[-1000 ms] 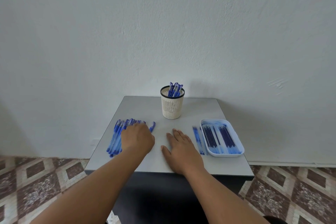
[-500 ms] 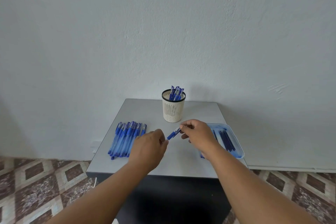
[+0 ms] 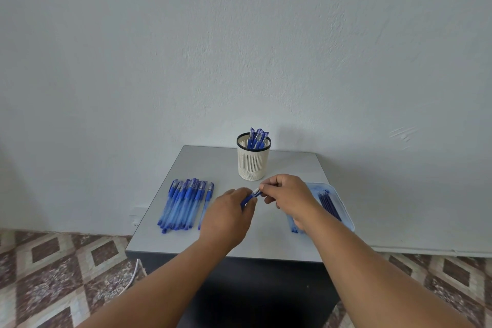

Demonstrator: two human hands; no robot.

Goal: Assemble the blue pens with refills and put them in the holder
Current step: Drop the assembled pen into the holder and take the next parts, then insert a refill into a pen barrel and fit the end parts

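- One pen [image 3: 251, 195] is in work: the left hand [image 3: 226, 217] grips its blue barrel end with curled fingers, and the right hand [image 3: 288, 194] pinches the pale end nearest the holder, both held just above the grey table [image 3: 266, 242]. Whether the hands are pulling the pen apart or closing it, I cannot tell.
- About ten more blue pens [image 3: 183, 205] lie in a row on the table to the left of the hands, untouched; by my judgement these are left to do.
- To the right, partly behind the right forearm, a pale blue tray [image 3: 343, 210] holds dark refills [image 3: 328, 204]; a good supply seems to remain.
- Farthest back, near the wall, the cream mesh holder [image 3: 253, 165] stands upright with several blue pens [image 3: 257, 137] already in it, perhaps five.
- So the task looks roughly a third done: a few pens are finished, one is in hand, and the larger share waits.
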